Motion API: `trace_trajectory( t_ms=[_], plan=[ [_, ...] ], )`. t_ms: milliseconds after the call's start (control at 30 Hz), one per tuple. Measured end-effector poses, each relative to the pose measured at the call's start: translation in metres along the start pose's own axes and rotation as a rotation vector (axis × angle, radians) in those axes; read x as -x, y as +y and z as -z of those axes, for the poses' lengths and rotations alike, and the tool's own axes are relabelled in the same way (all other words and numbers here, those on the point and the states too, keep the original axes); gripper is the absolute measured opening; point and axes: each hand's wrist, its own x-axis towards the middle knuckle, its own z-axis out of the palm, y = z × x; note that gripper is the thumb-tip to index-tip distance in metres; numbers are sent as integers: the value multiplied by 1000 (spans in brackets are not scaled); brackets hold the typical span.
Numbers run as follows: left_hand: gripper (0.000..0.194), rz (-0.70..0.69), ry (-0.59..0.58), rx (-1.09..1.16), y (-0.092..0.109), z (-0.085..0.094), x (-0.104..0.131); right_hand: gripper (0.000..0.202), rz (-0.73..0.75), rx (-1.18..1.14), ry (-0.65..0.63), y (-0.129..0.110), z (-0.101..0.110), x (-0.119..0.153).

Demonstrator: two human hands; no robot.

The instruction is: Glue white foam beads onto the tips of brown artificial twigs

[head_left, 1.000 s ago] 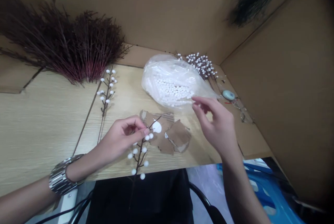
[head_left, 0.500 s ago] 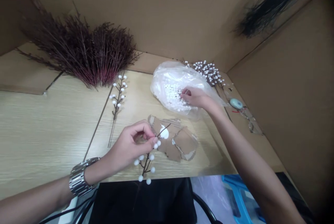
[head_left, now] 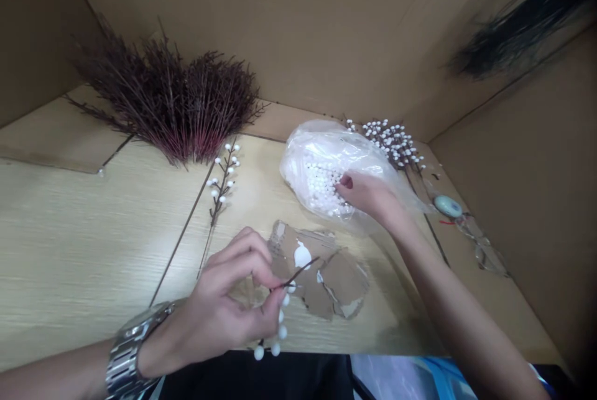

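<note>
Lying on a smooth, pale wood-grained bench (head_left: pixel 116 226), torn flat cardboard (head_left: pixel 344 282) with ragged edges carries a rounded white patch (head_left: pixel 302 255). Beyond it, a crinkled, see-through plastic bag (head_left: pixel 310 139) holds a heap of small round white beads (head_left: pixel 321 188); the right hand (head_left: pixel 366 193) is at them, its grip narrow, though whether it pinches one I cannot tell. The left hand (head_left: pixel 237 291) has its grip closed on a thin, dark brown twig (head_left: pixel 302 272), held above the bench's near side, its bare tip before the cardboard, smooth white balls (head_left: pixel 282 332) clustered below.
</note>
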Motion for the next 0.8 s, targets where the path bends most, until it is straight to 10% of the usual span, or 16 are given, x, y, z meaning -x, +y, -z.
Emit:
trace_trajectory(
  t_ms=[533, 700, 800],
  plan=[
    [20, 181, -1, 173, -8, -4, -3, 26, 104, -133, 176, 6, -7, 0],
    [19, 228, 19, 251, -13, -8, -5, 18, 292, -282, 333, 2, 10, 49],
    [19, 228, 35, 283, -14, -9, -5, 11, 521, -783, 524, -7, 8, 103]
  ],
)
